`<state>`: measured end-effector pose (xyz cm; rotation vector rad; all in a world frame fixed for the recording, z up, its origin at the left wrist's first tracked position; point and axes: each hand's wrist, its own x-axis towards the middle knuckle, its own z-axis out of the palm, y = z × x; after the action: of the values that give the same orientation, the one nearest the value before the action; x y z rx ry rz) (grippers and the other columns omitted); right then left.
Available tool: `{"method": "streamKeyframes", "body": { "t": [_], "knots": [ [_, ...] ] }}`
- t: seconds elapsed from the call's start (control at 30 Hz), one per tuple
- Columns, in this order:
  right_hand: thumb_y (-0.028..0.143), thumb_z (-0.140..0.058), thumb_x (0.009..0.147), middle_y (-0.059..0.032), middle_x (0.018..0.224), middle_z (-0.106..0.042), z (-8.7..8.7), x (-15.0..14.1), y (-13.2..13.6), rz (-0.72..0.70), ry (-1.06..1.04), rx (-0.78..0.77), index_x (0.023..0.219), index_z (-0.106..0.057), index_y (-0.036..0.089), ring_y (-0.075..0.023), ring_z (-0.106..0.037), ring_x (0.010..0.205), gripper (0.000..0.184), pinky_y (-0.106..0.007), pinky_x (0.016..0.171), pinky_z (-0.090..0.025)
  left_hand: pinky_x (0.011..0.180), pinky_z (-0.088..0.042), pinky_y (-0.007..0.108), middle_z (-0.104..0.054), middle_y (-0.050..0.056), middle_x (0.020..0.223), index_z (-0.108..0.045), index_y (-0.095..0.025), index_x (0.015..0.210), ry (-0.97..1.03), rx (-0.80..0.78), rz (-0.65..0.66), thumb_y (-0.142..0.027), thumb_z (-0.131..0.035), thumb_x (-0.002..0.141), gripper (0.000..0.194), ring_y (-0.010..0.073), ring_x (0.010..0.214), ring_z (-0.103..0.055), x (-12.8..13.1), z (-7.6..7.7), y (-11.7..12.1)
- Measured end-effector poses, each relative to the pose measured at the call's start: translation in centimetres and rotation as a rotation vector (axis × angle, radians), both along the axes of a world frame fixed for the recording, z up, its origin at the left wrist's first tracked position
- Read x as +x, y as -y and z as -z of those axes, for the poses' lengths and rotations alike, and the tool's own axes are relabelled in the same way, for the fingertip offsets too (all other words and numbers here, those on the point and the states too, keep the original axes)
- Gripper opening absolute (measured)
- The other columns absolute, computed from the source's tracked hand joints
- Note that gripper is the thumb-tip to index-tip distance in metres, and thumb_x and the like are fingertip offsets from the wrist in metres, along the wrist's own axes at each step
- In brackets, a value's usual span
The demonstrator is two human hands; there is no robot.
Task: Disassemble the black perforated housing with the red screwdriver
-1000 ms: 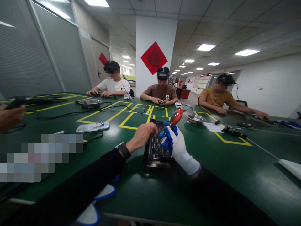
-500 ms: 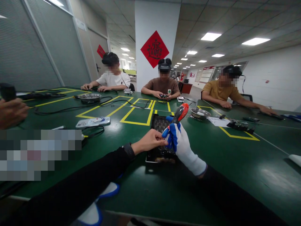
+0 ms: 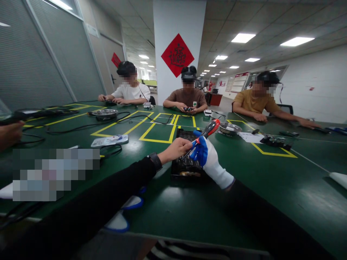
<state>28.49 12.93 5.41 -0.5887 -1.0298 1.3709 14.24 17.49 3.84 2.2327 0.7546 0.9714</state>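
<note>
Yellow tape (image 3: pixel 155 141) marks a green table (image 3: pixel 168 209) carrying a black tray (image 3: pixel 176 175) near its front edge, two metal bowls (image 3: pixel 104 114) farther back, black cables (image 3: pixel 58 111), a white sheet (image 3: pixel 249 137) and, just beside the sheet, dark parts (image 3: pixel 276 142).

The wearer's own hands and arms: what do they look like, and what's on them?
Both arms are in long, plain black sleeves. The left hand is bare, with a dark band, perhaps a watch, at the wrist. The right hand wears a white glove with blue-coated fingers and a close-fitting cuff.
</note>
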Motion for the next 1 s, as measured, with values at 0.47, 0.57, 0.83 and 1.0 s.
{"method": "streamKeyframes", "body": {
  "t": [0.47,0.57,0.83,1.0],
  "knots": [
    [0.047,-0.059,0.073,0.0049,0.055,-0.06,0.4,-0.3,1.1,0.106,0.173,0.048,0.099,-0.049,0.02,-0.0093,-0.054,0.038,0.039,-0.018,0.036,-0.043,0.047,-0.022,0.019,-0.038,-0.005,0.045,-0.04,-0.012,0.048,0.096,-0.26,0.051,-0.047,-0.067,0.062,0.046,0.0042,0.045,-0.031,-0.3,2.0,2.3],
    [0.051,-0.053,0.076,0.0018,0.062,-0.063,0.5,-0.1,0.7,0.004,0.169,0.055,0.105,-0.05,0.019,-0.0121,-0.059,0.049,0.044,-0.023,0.045,-0.049,0.046,-0.021,0.019,-0.037,-0.006,0.044,-0.039,-0.012,0.046,0.078,-0.264,0.026,-0.046,-0.069,0.059,0.047,0.0038,0.044,-0.029,-0.3,2.1,2.4],
    [0.046,-0.057,0.075,0.0017,0.07,-0.063,0.8,-0.2,0.7,-0.012,0.155,0.151,0.101,-0.049,0.02,-0.0115,-0.061,0.06,0.037,-0.024,0.054,-0.052,0.052,-0.029,0.019,-0.04,-0.004,0.051,-0.047,-0.01,0.046,-0.022,-0.119,0.051,-0.046,-0.071,0.058,0.045,0.0055,0.052,-0.035,-0.3,1.2,2.9],
    [0.041,-0.066,0.069,0.0033,0.068,-0.063,0.6,-0.5,1.1,0.074,0.196,0.104,0.088,-0.046,0.02,-0.0104,-0.06,0.053,0.035,-0.024,0.05,-0.052,0.058,-0.033,0.018,-0.048,-0.002,0.054,-0.06,-0.009,0.056,-0.109,-0.03,0.008,-0.044,-0.071,0.058,0.037,0.0087,0.059,-0.043,-0.5,0.8,3.2]
  ]
}}
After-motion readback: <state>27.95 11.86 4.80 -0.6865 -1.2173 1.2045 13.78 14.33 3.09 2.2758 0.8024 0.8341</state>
